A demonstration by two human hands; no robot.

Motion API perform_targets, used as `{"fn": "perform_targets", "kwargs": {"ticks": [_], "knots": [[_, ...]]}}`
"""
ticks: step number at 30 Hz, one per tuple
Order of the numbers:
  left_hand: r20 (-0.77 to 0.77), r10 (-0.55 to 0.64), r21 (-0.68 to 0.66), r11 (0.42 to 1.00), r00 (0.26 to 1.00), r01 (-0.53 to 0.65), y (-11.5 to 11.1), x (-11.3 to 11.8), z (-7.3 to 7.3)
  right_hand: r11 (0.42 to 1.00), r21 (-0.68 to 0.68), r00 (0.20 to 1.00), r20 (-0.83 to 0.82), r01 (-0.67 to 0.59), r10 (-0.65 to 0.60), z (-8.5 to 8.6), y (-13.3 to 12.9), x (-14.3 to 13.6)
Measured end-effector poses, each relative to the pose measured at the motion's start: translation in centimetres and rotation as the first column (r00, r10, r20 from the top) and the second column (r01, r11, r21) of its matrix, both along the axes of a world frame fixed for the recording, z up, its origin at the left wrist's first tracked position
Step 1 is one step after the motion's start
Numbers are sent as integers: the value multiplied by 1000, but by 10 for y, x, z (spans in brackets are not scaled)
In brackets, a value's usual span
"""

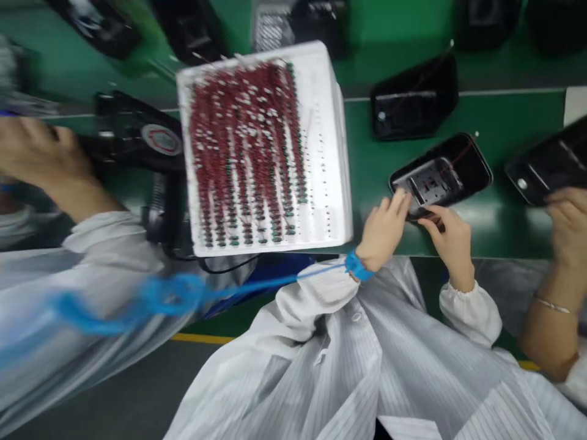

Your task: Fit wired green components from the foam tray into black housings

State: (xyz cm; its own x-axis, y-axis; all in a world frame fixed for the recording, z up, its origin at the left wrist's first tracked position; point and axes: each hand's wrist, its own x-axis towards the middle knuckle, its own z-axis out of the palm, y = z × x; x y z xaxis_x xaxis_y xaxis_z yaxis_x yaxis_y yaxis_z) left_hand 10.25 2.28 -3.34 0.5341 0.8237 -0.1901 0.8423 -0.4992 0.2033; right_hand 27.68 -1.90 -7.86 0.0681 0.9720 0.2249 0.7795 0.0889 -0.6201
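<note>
A black plastic housing (463, 165) with a grey inner plate (428, 183) lies tilted on the green bench. My left hand (385, 226), with a blue strap round its wrist, has its fingertips on the near-left end of the housing. Close by, my right hand (447, 235) touches the near edge with thumb and index finger pinched; whatever small part lies between them is too small to name. Thin red wires run inside the housing. Left of my hands stands a white foam tray (328, 201) holding many dark red wired parts in rows.
Another black housing (408, 110) lies behind mine. On the right, a person's hand (568, 214) touches a black housing (550, 159). At the left, a co-worker's hand (46, 150) reaches a black device (142, 134). A blue coiled cord (174, 293) stretches from my wrist leftwards.
</note>
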Motion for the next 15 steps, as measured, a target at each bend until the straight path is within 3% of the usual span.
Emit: {"fn": "perform_targets", "kwargs": {"ticks": [4, 7, 9, 12, 15], "knots": [[263, -112, 92, 992, 958, 90, -26, -19, 12, 995, 21, 996, 5, 94, -94, -5, 7, -3], [466, -205, 110, 979, 861, 174, -39, -59, 41, 983, 35, 983, -3, 182, -182, -8, 20, 2], [524, -200, 117, 980, 828, 163, -37, -91, 68, 966, 40, 967, -3, 256, -256, -8, 32, 9], [477, -88, 163, 987, 875, 10, -7, -141, 107, 936, 5, 936, 16, 351, -351, -3, 49, 23], [311, 43, 233, 965, 950, -120, 55, -187, 131, 891, -94, 896, 42, 444, -442, 6, 58, 36]]}}
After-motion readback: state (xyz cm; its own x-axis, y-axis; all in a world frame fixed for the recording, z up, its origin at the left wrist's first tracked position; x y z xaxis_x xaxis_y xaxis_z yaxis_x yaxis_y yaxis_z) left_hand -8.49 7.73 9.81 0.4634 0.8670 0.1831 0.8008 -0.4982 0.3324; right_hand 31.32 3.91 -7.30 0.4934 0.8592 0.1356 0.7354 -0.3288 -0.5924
